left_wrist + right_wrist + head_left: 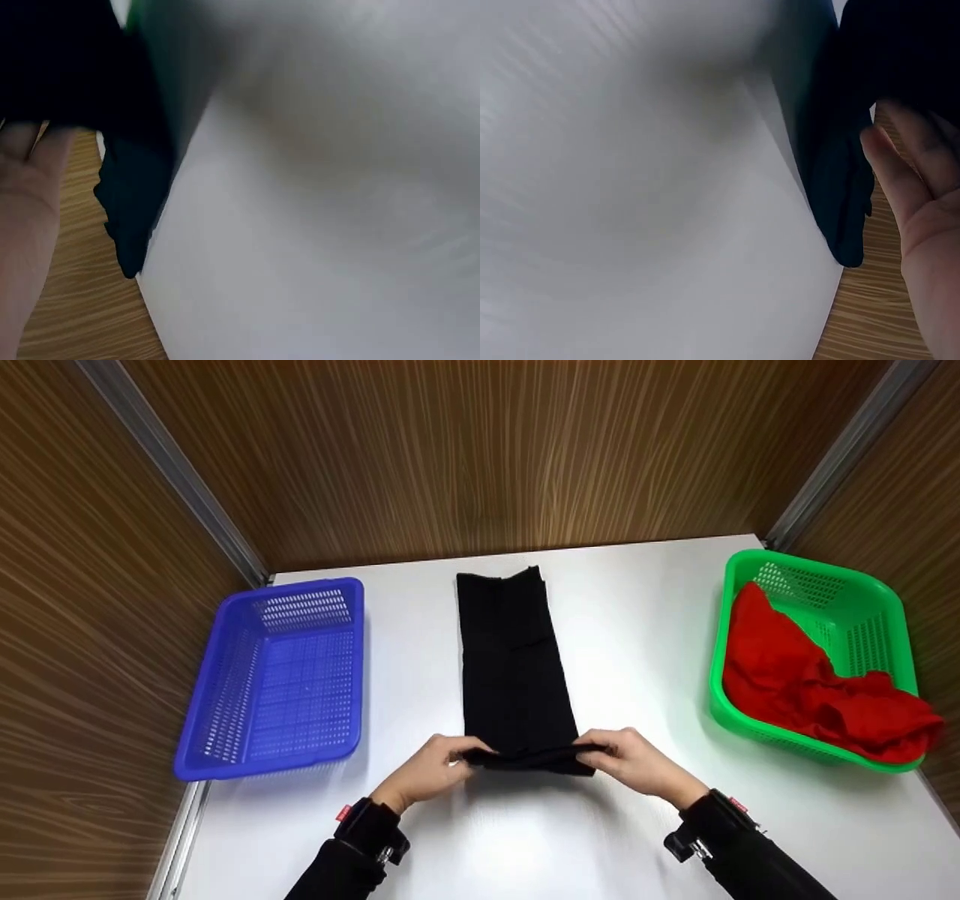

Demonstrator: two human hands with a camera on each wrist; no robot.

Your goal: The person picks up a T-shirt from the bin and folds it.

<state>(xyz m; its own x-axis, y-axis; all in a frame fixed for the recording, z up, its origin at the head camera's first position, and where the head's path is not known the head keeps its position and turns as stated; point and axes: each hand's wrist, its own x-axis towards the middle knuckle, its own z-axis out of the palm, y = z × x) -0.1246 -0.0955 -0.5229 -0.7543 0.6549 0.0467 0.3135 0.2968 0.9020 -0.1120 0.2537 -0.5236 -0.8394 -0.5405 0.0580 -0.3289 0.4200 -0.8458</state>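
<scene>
A black folded cloth garment lies lengthwise on the white table, its far end flat and slightly uneven. The near edge is lifted and bent over. My left hand pinches the left corner of that edge, thumb below and fingers on top. At the right corner, my right hand pinches the same edge. In the left wrist view the dark cloth hangs past the fingers, which it partly hides. The right wrist view has the cloth drooping beside the fingers of the right hand.
On the left stands a blue plastic basket with nothing in it. A green basket on the right holds a crumpled red cloth that hangs over its near rim. Wood-grain panels enclose the white table at the back and sides.
</scene>
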